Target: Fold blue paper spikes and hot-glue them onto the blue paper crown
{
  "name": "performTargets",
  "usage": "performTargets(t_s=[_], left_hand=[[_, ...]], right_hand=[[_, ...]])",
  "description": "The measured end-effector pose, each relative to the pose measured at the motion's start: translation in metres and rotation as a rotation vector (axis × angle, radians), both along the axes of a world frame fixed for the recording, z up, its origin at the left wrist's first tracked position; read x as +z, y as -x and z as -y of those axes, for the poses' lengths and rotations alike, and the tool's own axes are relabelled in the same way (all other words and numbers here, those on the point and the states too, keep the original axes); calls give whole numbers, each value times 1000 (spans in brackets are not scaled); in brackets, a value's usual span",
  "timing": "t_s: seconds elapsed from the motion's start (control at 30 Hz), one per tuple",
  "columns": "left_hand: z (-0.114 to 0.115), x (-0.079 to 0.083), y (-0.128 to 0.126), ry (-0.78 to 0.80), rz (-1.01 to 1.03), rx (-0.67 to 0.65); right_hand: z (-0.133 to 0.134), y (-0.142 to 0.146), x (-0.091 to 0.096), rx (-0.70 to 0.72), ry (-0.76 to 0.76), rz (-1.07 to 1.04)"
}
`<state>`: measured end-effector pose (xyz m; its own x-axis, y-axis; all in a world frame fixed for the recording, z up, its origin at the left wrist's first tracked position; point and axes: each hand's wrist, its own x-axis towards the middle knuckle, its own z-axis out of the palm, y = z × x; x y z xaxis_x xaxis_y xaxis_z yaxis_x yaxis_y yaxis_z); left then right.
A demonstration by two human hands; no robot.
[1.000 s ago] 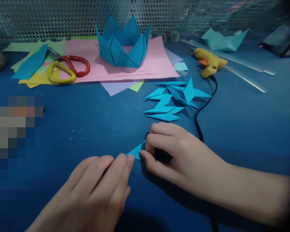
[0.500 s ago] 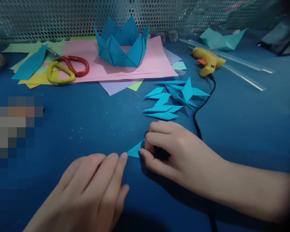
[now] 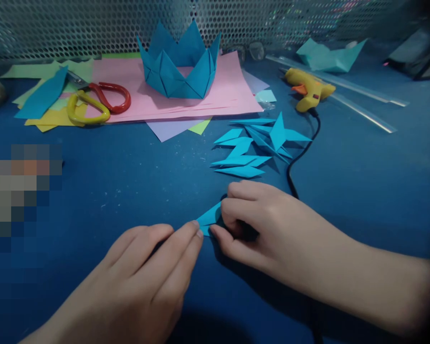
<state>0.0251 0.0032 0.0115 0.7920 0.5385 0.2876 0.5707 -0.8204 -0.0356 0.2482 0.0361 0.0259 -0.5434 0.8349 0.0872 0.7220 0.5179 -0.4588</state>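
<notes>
A small folded blue paper piece [image 3: 209, 218] lies on the dark blue table [image 3: 129, 181] between my two hands. My right hand [image 3: 268, 224] curls over its right part, fingers and thumb pinched on it. My left hand [image 3: 146, 277] lies flat with its fingers together, and the fingertips press on the piece's pointed left tip. Just beyond my right hand lies a pile of several similar folded blue pieces [image 3: 254, 148].
A blue paper crown [image 3: 177, 64] stands on pink sheets [image 3: 215, 95] at the back. Scissors [image 3: 96, 100] with red and yellow handles lie at the back left on coloured paper. A yellow glue gun [image 3: 308, 88] lies at the right, with its black cord [image 3: 297, 162] running toward me.
My left fingertips have slid right onto the tip of the paper piece. My right hand has shifted slightly right with the piece.
</notes>
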Motion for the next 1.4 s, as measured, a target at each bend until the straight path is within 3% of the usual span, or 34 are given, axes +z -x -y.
performTargets(t_s=[0.5, 0.87, 1.03, 1.27, 1.4], left_hand=[[-6, 0, -2, 47, 16, -13], [-14, 4, 0, 158, 27, -28], [-9, 3, -3, 69, 15, -15], [-2, -3, 2, -29, -13, -47], [0, -3, 1, -28, -16, -25]], right_hand=[[1, 1, 4, 18, -48, 18], [7, -4, 6, 44, 22, -24], [0, -5, 9, -43, -168, -106], [4, -1, 5, 178, -287, 40], [11, -1, 11, 150, -396, 210]])
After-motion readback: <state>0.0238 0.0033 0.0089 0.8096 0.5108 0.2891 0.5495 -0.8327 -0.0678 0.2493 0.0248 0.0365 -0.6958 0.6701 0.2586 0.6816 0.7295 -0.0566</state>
